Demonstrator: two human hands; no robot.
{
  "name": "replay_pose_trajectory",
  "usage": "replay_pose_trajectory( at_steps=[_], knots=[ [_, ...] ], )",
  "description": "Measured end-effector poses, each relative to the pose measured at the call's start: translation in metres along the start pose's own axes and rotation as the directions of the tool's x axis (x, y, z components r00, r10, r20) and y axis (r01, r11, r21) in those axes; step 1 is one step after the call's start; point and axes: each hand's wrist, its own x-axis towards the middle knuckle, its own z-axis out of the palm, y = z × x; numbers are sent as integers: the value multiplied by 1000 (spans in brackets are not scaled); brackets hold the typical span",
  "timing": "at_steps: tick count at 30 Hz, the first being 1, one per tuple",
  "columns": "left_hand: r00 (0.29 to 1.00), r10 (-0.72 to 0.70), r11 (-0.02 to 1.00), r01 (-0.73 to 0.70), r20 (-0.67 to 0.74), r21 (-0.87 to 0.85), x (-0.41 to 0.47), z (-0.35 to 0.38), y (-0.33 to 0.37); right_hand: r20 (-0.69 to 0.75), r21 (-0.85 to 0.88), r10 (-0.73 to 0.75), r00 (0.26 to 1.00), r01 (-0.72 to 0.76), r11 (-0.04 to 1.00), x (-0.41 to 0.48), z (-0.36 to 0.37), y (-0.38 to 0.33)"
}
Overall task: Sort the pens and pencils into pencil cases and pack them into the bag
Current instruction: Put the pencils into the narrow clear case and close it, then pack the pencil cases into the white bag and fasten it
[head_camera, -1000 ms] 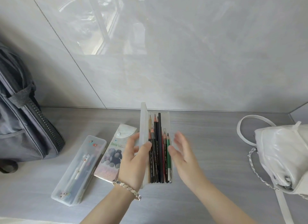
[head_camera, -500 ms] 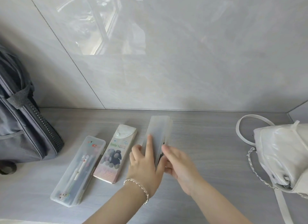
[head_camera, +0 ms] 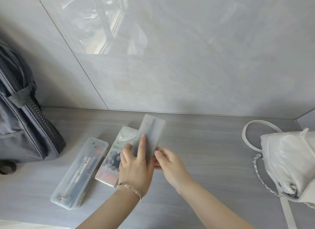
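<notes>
A frosted plastic pencil case lies shut in the middle of the grey counter, dark pencils showing faintly through its lid. My left hand presses on the lid with fingers spread. My right hand pinches the case's near right edge. Left of it lies a printed pencil case with a snap flap, partly under my left hand. Further left sits a clear pencil case, shut, with pens inside. A dark grey backpack leans on the wall at far left.
A white handbag with a chain and a looped strap sits at the right edge. A glossy tiled wall rises right behind the counter. Bare counter lies between the cases and the handbag.
The frosted case stood open with its pencils showing; my hands have swung the lid down and now press it shut. The other cases and both bags have not moved.
</notes>
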Motion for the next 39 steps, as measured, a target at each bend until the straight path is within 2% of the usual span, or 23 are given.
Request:
replay_pose_trajectory(
  at_steps=[2, 4, 7, 10, 13, 15, 16, 17, 19, 21, 23, 25, 27, 29, 31, 32, 33, 37, 39],
  knots=[
    [977, -189, 981, 193, 103, -35, 12, 0, -10, -16, -105, 35, 999, -37, 994, 5, -5, 9],
    [954, -286, 958, 285, 95, 22, 24, 2, -27, -27, -186, 89, 996, -93, 978, 7, -15, 19],
    [924, -360, 926, 337, 130, 168, 34, 4, -51, -23, -272, 131, 991, -133, 953, 7, -29, 33],
    [903, -378, 893, 298, 203, 337, 35, 6, -59, -43, -301, 130, 991, -137, 944, 8, -44, 38],
    [949, -267, 901, 183, 170, 394, 35, 0, -40, -58, -365, 100, 993, -114, 924, 9, -59, 38],
    [957, -103, 947, 11, 272, 322, 37, -1, -11, -64, -415, 92, 994, -111, 903, 3, -74, 33],
    [926, -23, 956, -90, 377, 279, 38, -3, 4, -58, -445, 83, 995, -101, 890, 0, -80, 29],
    [866, 49, 957, -184, 498, 225, 38, -4, 19, -63, -477, 73, 995, -94, 874, -4, -86, 24],
    [694, 125, 932, -328, 709, 157, 37, -8, 52, -114, -550, 41, 993, -98, 830, -16, -106, 14],
    [613, 201, 855, -490, 764, 168, 34, -9, 84, -222, -611, -51, 974, -98, 786, -31, -134, 1],
    [588, 298, 745, -635, 752, 202, 29, -8, 114, -304, -655, -163, 939, -81, 751, -52, -165, -16],
    [566, 361, 688, -698, 741, 198, 24, -5, 138, -356, -745, -287, 889, -85, 661, -71, -196, -32],
    [523, 397, 658, -735, 754, 163, 20, -2, 160, -398, -847, -354, 846, -191, 496, -90, -231, -45],
    [489, 425, 642, -756, 762, 127, 16, 2, 174, -429, -898, -278, 860, -372, 236, -104, -264, -50],
    [475, 466, 623, -775, 746, 105, 12, 4, 187, -509, -858, -81, 857, -513, -36, -118, -293, -44],
    [466, 488, 612, -786, 738, 91, 10, 4, 193, -549, -829, -14, 836, -546, -122, -125, -305, -38],
    [463, 495, 621, -780, 735, 73, 8, 4, 194, -557, -819, 17, 831, -545, -180, -128, -314, -30],
    [450, 526, 659, -752, 722, -11, 4, 5, 194, -495, -849, -28, 869, -490, -200, -134, -332, -12],
    [459, 550, 673, -739, 698, -44, 5, 5, 189, -429, -870, -47, 902, -427, -247, -130, -331, -15]
  ],
)
